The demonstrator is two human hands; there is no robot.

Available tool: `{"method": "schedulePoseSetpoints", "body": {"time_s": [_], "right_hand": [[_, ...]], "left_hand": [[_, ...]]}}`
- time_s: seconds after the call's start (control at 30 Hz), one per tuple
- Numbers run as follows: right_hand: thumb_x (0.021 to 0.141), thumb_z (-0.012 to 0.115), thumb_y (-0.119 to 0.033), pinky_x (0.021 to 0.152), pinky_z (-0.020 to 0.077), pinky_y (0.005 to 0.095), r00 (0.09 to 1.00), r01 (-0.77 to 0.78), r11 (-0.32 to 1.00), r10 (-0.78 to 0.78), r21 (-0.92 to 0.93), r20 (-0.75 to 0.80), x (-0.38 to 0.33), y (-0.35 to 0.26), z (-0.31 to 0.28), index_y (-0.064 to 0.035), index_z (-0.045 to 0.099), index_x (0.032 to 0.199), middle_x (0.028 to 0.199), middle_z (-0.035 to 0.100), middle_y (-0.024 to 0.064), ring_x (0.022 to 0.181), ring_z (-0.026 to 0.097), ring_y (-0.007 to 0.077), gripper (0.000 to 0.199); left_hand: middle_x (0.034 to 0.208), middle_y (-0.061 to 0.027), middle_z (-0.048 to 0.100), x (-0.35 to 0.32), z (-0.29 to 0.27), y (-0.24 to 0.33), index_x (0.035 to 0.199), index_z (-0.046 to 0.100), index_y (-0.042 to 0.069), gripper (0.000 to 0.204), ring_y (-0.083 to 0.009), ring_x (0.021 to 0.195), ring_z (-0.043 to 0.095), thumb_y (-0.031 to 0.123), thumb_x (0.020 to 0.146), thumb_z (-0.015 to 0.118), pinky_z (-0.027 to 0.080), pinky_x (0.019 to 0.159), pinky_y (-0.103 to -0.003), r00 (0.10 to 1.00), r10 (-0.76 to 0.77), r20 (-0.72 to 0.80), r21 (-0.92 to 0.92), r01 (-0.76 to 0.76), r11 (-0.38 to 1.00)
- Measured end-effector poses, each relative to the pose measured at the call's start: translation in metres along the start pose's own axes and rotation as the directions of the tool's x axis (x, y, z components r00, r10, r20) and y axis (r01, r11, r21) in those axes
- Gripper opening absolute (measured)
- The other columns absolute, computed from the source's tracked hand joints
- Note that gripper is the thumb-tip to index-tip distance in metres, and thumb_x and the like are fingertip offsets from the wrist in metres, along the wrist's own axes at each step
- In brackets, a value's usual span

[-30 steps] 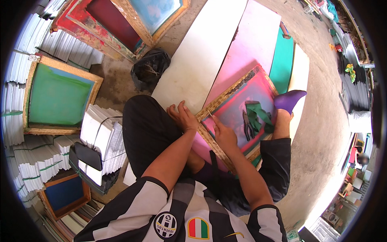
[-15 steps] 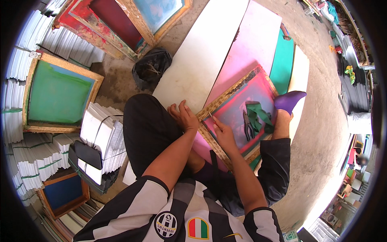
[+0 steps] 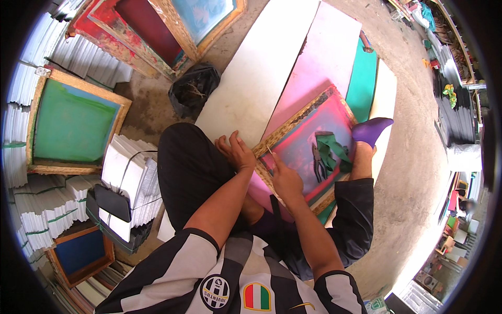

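Observation:
A wooden-framed printing screen (image 3: 298, 120) with pink-stained mesh lies tilted between my legs. My left hand (image 3: 238, 152) rests beside its left corner, fingers spread apart, its edge close to the wood. Over the left end of the mesh, my right hand (image 3: 287, 180) is closed, index finger stretched along a thin pointed tool (image 3: 270, 150) whose tip reaches the frame near that corner. The fingers hide most of the tool, so its kind cannot be told. On the mesh lie dark-handled pliers (image 3: 318, 165) and a crumpled green strip (image 3: 328, 149).
Long white (image 3: 256, 63), pink (image 3: 321, 52) and green boards (image 3: 362, 78) lie under the screen. A black plastic bag (image 3: 193, 89) sits at the far left. More framed screens (image 3: 76, 123) and bound paper stacks (image 3: 128, 178) stand left. My purple-socked foot (image 3: 371, 131) rests beside the screen.
My right hand has shifted slightly left and turned, its back now more upward, with the tool still at the frame's corner. My left hand, the pliers and the green strip keep their places.

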State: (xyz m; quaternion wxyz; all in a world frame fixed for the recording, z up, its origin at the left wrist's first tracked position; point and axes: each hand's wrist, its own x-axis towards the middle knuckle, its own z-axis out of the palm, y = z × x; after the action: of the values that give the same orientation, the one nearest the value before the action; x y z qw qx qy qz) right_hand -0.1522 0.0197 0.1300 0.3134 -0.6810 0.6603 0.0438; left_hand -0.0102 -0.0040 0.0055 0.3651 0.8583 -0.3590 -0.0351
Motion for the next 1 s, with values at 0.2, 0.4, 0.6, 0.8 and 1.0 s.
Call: {"method": "schedulePoseSetpoints", "body": {"time_s": [0.2,0.4,0.6,0.8,1.0], "right_hand": [[0.103,0.047,-0.026,0.083,0.0539,0.0581,0.989,-0.089,0.986,0.104,-0.14,0.104,-0.001,-0.03,-0.013,-0.019,0.049,0.152,0.095,0.071,0.0287,0.091,0.07,0.0475,0.049],[0.105,0.048,-0.029,0.083,0.054,0.0568,0.956,0.245,0.919,-0.176,0.309,-0.235,0.014,0.026,0.05,-0.0187,0.049,0.152,0.098,0.071,0.0297,0.094,0.069,0.0489,0.049],[0.106,0.051,-0.026,0.086,0.0544,0.0528,0.989,0.111,0.939,-0.073,0.327,-0.125,0.006,0.015,0.036,-0.0153,0.056,0.148,0.107,0.071,0.0299,0.097,0.069,0.0486,0.044],[0.105,0.053,-0.031,0.079,0.057,0.0498,0.866,0.474,0.711,-0.271,0.519,-0.42,0.035,0.065,0.092,-0.0242,0.053,0.151,0.096,0.071,0.0301,0.082,0.071,0.0418,0.046],[0.103,0.058,-0.031,0.093,0.0551,0.0432,0.989,-0.076,0.996,0.08,-0.037,0.125,0.012,0.013,0.013,-0.0249,0.061,0.144,0.117,0.07,0.0297,0.107,0.069,0.0443,0.042]], "left_hand": [[0.139,-0.0236,0.043,-0.003,-0.002,0.002,0.123,0.066,0.014,0.026,-0.0494,0.141,0.032,0.017,0.101,0.053,0.029,0.117,-0.062,0.999,-0.031,0.031,-0.004,0.031,1.0],[0.138,-0.0229,0.044,-0.003,0.006,-0.002,0.122,0.066,0.015,0.024,-0.0485,0.14,0.033,0.017,0.101,0.054,0.031,0.116,-0.061,0.999,0.018,-0.029,0.004,-0.018,1.0],[0.136,-0.0232,0.045,0.0,0.001,0.0,0.122,0.066,0.014,0.024,-0.0482,0.14,0.034,0.017,0.101,0.054,0.031,0.116,-0.061,0.999,0.027,-0.017,0.011,-0.027,1.0],[0.134,-0.0235,0.045,-0.001,0.005,0.002,0.12,0.068,0.013,0.024,-0.0471,0.136,0.036,0.019,0.102,0.054,0.03,0.116,-0.062,0.999,0.039,-0.017,-0.007,-0.039,0.999],[0.134,-0.0237,0.045,-0.001,0.002,-0.006,0.119,0.068,0.011,0.024,-0.0467,0.136,0.036,0.018,0.102,0.053,0.03,0.116,-0.061,0.998,0.048,-0.039,0.004,-0.048,0.999]]}}
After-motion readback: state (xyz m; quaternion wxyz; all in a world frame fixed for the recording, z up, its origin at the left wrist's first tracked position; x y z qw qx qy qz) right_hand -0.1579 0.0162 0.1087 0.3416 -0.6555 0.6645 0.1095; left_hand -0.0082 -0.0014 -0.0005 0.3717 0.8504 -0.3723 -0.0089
